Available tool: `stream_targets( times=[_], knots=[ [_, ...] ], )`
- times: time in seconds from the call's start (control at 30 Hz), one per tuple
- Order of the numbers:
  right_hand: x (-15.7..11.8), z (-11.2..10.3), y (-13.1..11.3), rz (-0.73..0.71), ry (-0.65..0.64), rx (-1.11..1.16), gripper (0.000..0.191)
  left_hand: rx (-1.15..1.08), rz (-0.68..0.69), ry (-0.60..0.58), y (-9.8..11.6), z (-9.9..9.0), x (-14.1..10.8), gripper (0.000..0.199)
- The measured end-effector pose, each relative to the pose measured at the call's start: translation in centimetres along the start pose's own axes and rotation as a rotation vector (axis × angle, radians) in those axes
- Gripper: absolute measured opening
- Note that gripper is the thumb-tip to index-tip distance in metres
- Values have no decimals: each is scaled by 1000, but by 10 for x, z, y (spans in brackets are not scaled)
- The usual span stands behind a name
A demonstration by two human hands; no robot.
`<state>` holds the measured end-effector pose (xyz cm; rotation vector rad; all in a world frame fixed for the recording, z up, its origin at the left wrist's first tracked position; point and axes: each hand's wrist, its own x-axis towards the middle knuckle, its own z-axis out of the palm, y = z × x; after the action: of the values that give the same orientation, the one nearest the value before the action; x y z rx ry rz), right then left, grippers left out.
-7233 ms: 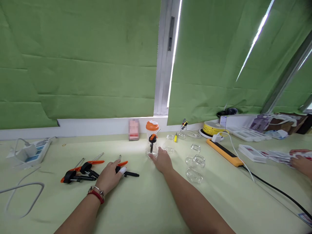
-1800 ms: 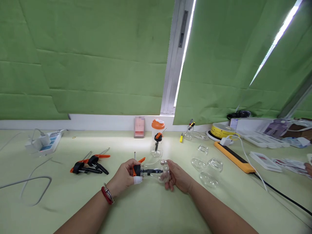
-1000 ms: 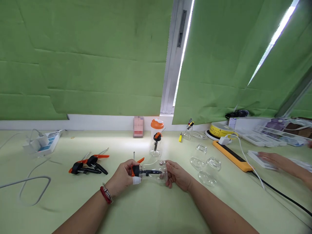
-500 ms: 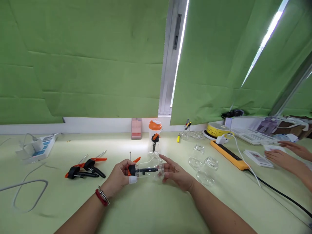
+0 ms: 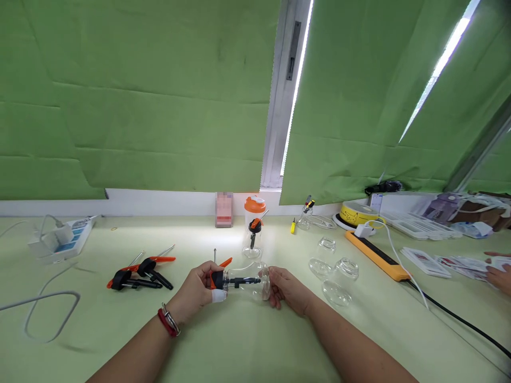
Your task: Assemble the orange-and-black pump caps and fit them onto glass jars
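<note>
A clear glass bottle (image 5: 251,282) lies on its side between my hands, with a black tube inside it. My left hand (image 5: 199,290) is closed round the black and orange pump top (image 5: 216,279) at the bottle's neck; a white wrap covers the thumb. At the other end, my right hand (image 5: 285,287) grips the bottle's base with bent fingers. Behind it stands another glass bottle (image 5: 253,250) with a black and orange top. Two loose black and orange tops (image 5: 136,279) lie to the left, and two open glass bottles (image 5: 339,282) stand to the right.
An orange power strip (image 5: 377,256) with a white charger and cables lies at the right. Farther right, another person's hand (image 5: 499,274) is over printed cards (image 5: 463,266). A white-orange shaker (image 5: 254,207) stands at the back, and a white box (image 5: 74,242) at the left.
My right hand's fingers have drawn in from spread around the bottle to closed at its base. The other person's hands have moved right, uncovering more cards.
</note>
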<state>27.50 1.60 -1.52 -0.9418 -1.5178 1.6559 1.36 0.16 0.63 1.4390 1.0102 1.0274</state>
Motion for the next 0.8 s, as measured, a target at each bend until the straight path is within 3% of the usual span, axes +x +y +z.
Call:
stream_targets(
  times=[0.17, 0.3, 0.47, 0.6, 0.8],
  knots=[
    [-5, 0, -9, -104, -62, 48, 45, -4, 4, 24, 1, -1, 1, 37],
    [-7, 0, -10, -135, -80, 133, 70, 10, 7, 30, 2, -2, 2, 36],
    [-3, 2, 0, -40, -57, 115, 51, 13, 4, 10, 4, 1, 0, 38],
    [0, 2, 4, 17, -16, 78, 52, -11, 2, -2, 5, 2, -1, 37],
    [-5, 2, -6, -105, -80, 117, 60, 15, 0, 56, 5, -1, 2, 38]
  ],
)
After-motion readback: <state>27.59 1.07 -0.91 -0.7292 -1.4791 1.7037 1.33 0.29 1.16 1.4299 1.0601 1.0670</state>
